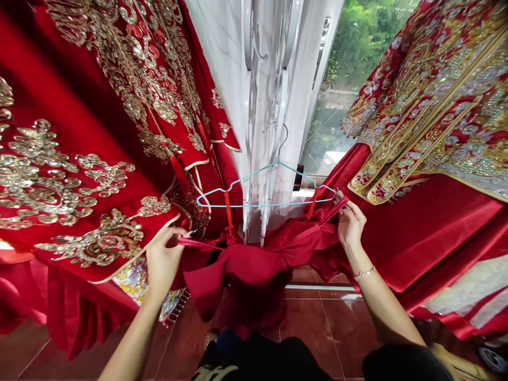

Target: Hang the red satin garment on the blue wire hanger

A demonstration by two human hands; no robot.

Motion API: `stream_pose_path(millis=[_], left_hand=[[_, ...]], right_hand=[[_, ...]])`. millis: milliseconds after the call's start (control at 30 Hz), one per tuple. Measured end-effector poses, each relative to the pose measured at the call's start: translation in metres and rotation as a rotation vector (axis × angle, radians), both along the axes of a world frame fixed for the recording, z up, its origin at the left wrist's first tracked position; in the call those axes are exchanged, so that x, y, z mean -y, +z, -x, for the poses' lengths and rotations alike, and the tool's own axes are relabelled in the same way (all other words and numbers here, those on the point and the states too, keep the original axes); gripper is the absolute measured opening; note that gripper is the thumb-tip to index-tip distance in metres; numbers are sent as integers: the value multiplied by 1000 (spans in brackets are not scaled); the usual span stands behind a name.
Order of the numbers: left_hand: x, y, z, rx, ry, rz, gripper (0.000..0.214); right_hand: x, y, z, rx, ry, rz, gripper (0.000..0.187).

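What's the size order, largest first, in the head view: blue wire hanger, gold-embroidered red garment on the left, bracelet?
Largest is the gold-embroidered red garment, then the blue wire hanger, then the bracelet.

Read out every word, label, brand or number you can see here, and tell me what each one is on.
No word, brand or number can be read in full. White lettering on the black clothing at the bottom edge is cut off by the frame, too partial to quote. The gold-embroidered red robe and the blue wire hanger show no readable text.
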State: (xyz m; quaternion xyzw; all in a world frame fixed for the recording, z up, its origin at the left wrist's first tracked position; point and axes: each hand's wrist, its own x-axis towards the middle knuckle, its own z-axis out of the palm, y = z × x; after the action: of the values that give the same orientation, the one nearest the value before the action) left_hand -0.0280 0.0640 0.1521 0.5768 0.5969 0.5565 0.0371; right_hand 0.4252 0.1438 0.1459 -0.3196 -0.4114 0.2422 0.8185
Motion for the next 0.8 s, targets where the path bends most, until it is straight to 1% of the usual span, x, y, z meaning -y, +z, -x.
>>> stream_pose_path(millis=[67,100,167,267,333,400,500,633,700,800], left_hand=[[0,3,-3,211,-54,128,27],[0,4,-3,310,-69,172,27],[1,2,-2,459,-83,222,27],[1,-4,-1,599,-60,208,30],[0,-8,-1,670,-56,163,32],[0,-11,-1,710,-67,125,32],[1,-13,-1,718,-94,130,39],[4,-9,1,701,-222,205,52],[5,-8,3,664,-283,276,50],[5,-9,7,592,-307,371,39]], right_hand=[[-7,4,-7,41,18,6,27],[-10,6,-10,67,19,13,28],[-15,10,-16,114,-26,24,28],[-18,17,-18,147,-123,-16,28],[-16,22,-15,178,-95,-42,30],[-13,29,-12,248,-43,-22,31],[-10,41,-10,367,-10,34,31],[-12,65,-15,510,149,65,29],[-14,80,-17,603,200,97,28],[-12,101,-14,791,175,142,26]])
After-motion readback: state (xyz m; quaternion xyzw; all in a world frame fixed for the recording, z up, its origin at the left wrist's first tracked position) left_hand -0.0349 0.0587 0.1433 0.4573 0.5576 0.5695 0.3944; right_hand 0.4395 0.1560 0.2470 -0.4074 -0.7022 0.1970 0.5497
